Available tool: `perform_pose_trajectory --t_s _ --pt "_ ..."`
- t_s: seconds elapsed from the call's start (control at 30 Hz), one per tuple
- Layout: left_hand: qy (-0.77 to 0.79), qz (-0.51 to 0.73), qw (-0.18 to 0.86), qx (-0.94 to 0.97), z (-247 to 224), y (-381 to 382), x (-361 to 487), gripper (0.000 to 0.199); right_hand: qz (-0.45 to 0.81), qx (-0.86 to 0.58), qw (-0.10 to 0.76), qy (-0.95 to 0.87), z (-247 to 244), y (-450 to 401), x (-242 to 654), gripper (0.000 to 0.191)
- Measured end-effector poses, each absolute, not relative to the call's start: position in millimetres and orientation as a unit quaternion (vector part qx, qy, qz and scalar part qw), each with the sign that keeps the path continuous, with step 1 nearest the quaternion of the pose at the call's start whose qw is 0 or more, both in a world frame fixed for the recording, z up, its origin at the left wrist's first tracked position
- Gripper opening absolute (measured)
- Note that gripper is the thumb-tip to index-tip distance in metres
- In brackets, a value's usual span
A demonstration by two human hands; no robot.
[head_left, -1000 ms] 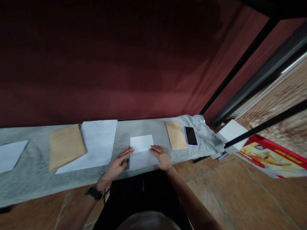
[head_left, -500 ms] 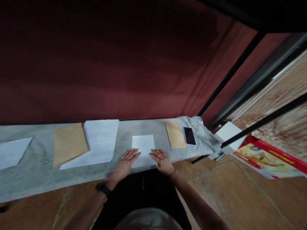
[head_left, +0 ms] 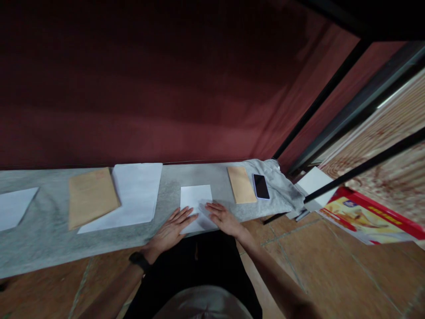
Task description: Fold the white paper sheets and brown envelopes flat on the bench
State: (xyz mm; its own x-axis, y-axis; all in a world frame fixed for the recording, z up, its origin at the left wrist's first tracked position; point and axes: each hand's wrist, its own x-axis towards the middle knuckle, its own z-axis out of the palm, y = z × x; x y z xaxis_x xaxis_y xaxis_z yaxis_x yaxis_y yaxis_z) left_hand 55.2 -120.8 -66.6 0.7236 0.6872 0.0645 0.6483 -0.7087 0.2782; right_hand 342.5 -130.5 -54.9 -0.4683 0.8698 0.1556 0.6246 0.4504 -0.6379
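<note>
A small white sheet of paper (head_left: 195,194), possibly folded, lies flat near the front edge of the cloth-covered table. My left hand (head_left: 174,226) lies across its left side with the fingers stretched out, a dark band on the wrist. Over its right side, my right hand (head_left: 224,218) is lightly spread, fingertips on or just above the paper. Neither hand grips anything. To the right lies a narrow tan envelope (head_left: 241,185), and left of my hands a stack of larger white sheets (head_left: 139,190).
A bigger brown envelope (head_left: 93,197) partly covers the white stack. Another white sheet (head_left: 15,207) is at the far left. A phone (head_left: 261,186) rests near the right end of the grey cloth (head_left: 49,248). A red and yellow box (head_left: 368,217) and black metal bars (head_left: 322,97) stand right.
My right hand has slid left and slightly up over the white paper. The left hand's fingertips reach a little farther onto it. The view has shifted slightly.
</note>
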Motion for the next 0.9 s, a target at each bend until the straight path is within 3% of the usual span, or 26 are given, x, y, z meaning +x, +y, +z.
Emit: perform_pose_trajectory --t_s 0.2,0.33,0.6,0.8,0.9 --pt "0.351 0.063 0.117 0.927 -56.4 -111.5 50.2 0.084 0.163 -0.537 0.267 -0.783 -69.0 -76.6 306.6 0.044" --pt "0.337 0.044 0.118 0.933 -48.9 -107.0 40.6 0.089 0.141 -0.614 0.214 -0.746 -59.3 -42.5 301.7 0.042" --pt "0.371 0.122 0.152 0.908 -50.7 -90.8 15.9 0.081 0.179 -0.657 0.154 -0.716 -45.2 -17.9 312.0 0.033" --pt "0.448 0.185 0.123 0.866 -52.6 -63.3 2.7 0.062 0.243 -0.690 0.184 -0.657 -49.1 -29.2 330.9 0.017" --pt "0.522 0.239 0.083 0.815 -57.7 -56.7 3.1 0.059 0.272 -0.712 0.213 -0.611 -52.7 -46.1 341.8 0.018"
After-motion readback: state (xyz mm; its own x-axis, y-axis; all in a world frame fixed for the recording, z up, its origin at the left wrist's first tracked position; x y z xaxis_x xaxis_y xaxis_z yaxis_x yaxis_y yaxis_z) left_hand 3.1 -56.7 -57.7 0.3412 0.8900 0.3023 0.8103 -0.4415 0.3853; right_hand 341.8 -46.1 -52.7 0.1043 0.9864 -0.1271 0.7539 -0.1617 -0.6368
